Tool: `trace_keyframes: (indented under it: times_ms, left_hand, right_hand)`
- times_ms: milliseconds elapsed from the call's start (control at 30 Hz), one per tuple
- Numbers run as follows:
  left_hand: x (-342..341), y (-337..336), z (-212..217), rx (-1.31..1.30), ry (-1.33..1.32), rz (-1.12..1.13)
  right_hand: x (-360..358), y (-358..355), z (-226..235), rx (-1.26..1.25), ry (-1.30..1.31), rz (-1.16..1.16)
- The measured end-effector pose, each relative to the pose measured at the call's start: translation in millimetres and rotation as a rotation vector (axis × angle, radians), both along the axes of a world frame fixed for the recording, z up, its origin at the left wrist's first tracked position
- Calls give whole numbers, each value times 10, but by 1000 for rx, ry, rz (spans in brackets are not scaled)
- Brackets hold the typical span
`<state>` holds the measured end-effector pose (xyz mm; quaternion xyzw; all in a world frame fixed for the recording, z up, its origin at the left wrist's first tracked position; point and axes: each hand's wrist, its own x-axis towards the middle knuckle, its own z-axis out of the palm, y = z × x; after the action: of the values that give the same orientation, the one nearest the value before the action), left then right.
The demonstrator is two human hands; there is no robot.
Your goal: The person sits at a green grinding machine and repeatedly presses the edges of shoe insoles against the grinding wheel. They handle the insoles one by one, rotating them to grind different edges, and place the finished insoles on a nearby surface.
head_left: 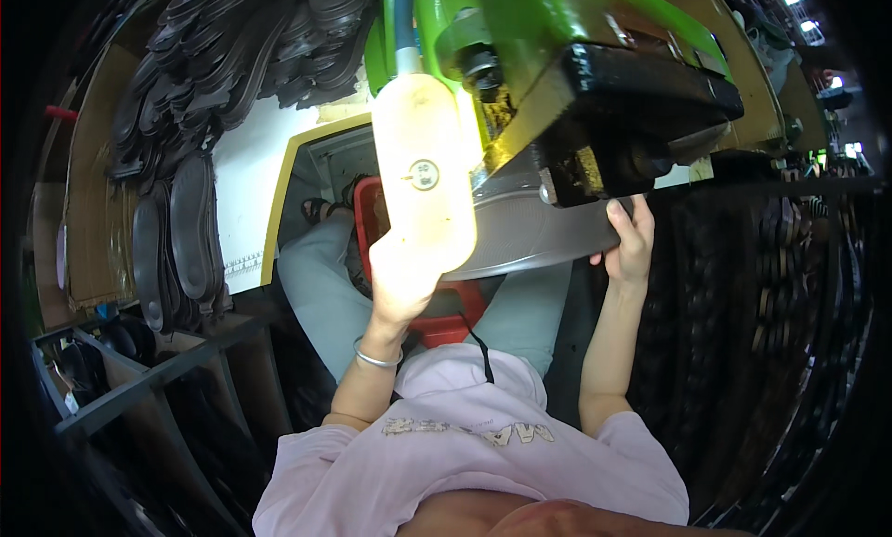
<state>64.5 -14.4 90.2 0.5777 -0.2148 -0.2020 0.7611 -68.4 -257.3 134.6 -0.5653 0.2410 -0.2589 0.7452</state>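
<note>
So the person's sitting at a green machine (pixel 520 26) with a black press head (pixel 650 91), holding a grey shoe sole (pixel 539 235) under it. Right hand (pixel 632 244) grips the sole's right edge, fingers curled over the top. Left hand (pixel 404 277) is up by the sole's left end, washed out by a bright lamp (pixel 423 170) hanging right in front of it, so the grip is hard to make out. Silver bangle (pixel 376 359) on that wrist. Stacks of dark soles (pixel 186 221) stand on the shelf (pixel 158 370) to the left, more piled above.
</note>
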Motion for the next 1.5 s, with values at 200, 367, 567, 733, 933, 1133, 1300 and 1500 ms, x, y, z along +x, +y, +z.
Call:
trace_keyframes:
  times_ms: [200,367,567,733,933,1133,1300,1500]
  left_hand:
    - [132,303,194,1,69,102]
    - [263,832,-71,-67,209,152]
    - [87,1062,-441,102,257,41]
    - [-472,621,-754,220,326,-112]
    - [-426,667,-837,219,211,232]
    - [9,628,-268,235,-431,373]
    - [70,533,-244,248,-553,408]
    - [118,482,-263,203,-562,430]
  right_hand:
    - [320,111,-105,107,-89,234]
    - [565,551,-110,151,-130,302]
    - [681,713,-134,10,-46,322]
    - [772,799,-107,-156,-6,308]
    - [551,935,-133,-268,-181,54]
    - [293,614,-518,-321,-165,79]
    - [277,528,-483,-412,-169,32]
    - [271,498,-462,-417,-177,3]
